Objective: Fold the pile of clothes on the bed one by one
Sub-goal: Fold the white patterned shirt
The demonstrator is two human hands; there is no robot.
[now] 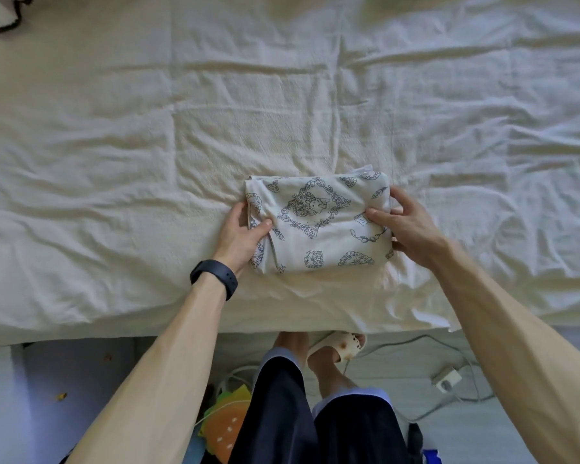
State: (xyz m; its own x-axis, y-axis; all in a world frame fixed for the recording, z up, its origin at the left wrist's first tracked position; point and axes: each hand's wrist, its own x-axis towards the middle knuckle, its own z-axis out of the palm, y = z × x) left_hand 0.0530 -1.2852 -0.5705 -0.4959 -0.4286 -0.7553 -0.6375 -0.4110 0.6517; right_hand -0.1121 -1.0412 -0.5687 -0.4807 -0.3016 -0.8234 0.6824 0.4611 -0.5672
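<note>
A white garment with a dark blue line print (pixel 318 222) lies folded into a compact rectangle on the bed (pixel 148 162), close to its near edge. My left hand (pixel 240 234) grips the bundle's left side, thumb on top and fingers tucked under the edge. My right hand (pixel 404 222) holds the right side, thumb pressed on top and fingers curled around the edge. No pile of other clothes is in view.
A wrinkled cream sheet covers the whole bed. A black-and-white item (pixel 4 11) lies at the far left corner. On the floor below are my feet in slippers (pixel 339 346), a white power strip with cables (pixel 447 380) and colourful objects (pixel 228 420).
</note>
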